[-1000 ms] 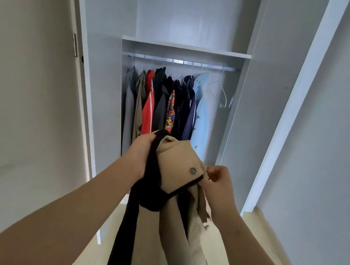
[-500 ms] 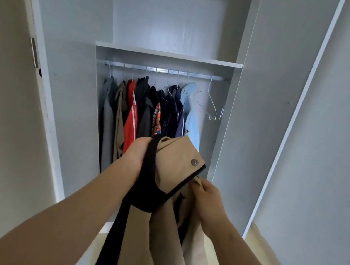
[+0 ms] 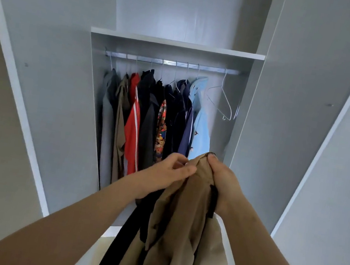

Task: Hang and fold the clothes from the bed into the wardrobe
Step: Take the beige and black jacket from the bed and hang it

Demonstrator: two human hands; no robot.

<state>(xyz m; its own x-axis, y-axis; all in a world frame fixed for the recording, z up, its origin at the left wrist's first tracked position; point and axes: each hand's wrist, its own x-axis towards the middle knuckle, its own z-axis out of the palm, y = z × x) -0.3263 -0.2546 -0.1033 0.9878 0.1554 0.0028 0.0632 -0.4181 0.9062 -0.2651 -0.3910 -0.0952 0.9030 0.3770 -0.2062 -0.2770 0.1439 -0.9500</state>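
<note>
Holding a tan coat [image 3: 180, 220] bunched up in front of the open wardrobe [image 3: 189, 8], below the level of the rail [image 3: 171, 63] and not yet on any hanger. Left hand [image 3: 170, 170] pinching the top edge of the fabric with curled fingers. Right hand [image 3: 223, 183] clenched round a gathered fold beside a strip of black trim, thumb near a small dark button at the peak. Trailing down on the left, a long black piece [image 3: 125, 234]; lining, belt or second garment, impossible to tell.

Likely trouble from here: with the cloth gathered like this, hard to find collar and shoulders, so a risk of hanging it crooked or having it slide off. On freeing one hand to reach the empty hanger [image 3: 222, 101], only a single grip on what looks like heavy cloth, apt to slump towards the floor. Dangling black piece apt to snag or get trodden on.

Around: at least one bare wire hanger at the right end of the rail, just beside a light blue shirt [image 3: 202, 127]. Left of that, a tight row of dark tops, a red one [image 3: 132, 125], then khaki and grey. Above the rail, a shelf [image 3: 176, 43]. Open doors on either side. In the way of the hanger, only the coat itself; spare rail only in the gap at the right.
</note>
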